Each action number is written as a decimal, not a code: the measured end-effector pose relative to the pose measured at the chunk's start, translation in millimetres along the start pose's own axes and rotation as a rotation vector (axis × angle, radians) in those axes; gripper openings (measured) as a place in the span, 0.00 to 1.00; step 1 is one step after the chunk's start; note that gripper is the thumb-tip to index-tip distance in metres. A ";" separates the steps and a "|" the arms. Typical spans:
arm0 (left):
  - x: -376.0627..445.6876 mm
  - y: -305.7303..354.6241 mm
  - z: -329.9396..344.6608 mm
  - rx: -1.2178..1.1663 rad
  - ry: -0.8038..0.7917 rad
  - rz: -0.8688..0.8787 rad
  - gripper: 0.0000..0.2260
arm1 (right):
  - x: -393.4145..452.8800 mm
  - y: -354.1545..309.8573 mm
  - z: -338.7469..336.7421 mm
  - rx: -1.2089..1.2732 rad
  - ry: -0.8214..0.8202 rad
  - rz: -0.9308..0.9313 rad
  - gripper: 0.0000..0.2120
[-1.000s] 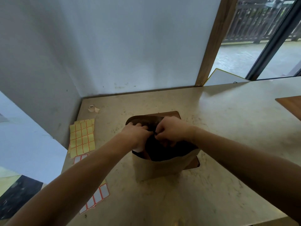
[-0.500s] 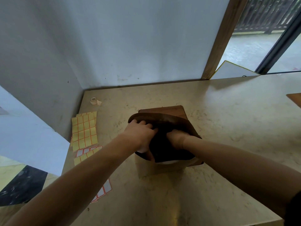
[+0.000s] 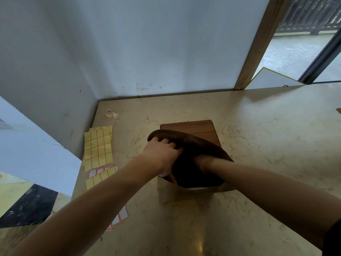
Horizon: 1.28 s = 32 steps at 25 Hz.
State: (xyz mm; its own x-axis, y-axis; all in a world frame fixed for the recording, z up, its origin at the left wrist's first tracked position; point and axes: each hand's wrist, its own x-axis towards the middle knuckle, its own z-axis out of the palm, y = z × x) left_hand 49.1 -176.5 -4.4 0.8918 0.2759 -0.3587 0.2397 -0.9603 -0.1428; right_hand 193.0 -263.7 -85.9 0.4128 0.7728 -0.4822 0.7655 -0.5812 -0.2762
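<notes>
The paper bag stands upright on the near part of a wooden board, in the left half of the counter and closer to its rear edge than to its near edge. The bag mouth is open and shows a dark lining.

The left hand grips the left side of the rim, fingers curled over it into the opening. The right hand is inserted in the mouth. Its fingers are hidden under the far rim, so whether they are open or holding anything cannot be determined.

Label sheets with yellow labels lie along the left edge of the counter. A tape roll sits near the rear left corner, close to the wall.
</notes>
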 end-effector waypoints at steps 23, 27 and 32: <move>-2.8 -3.3 4.0 -0.021 0.055 0.019 0.41 | -49.8 -13.8 -45.2 -0.177 -0.117 -0.197 0.12; -4.7 -6.1 2.8 -0.051 0.091 0.035 0.37 | -73.6 -3.7 -73.6 -0.163 0.052 -0.392 0.15; -13.6 -7.7 -4.9 -0.043 0.155 0.068 0.35 | -102.2 14.7 -87.2 -0.070 0.510 -0.542 0.14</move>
State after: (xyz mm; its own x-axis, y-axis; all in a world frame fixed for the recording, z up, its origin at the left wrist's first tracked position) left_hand 37.0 -173.0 6.1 0.9542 0.2040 -0.2187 0.1902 -0.9783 -0.0827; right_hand 205.1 -329.0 31.8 0.1336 0.9786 0.1565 0.9495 -0.0811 -0.3032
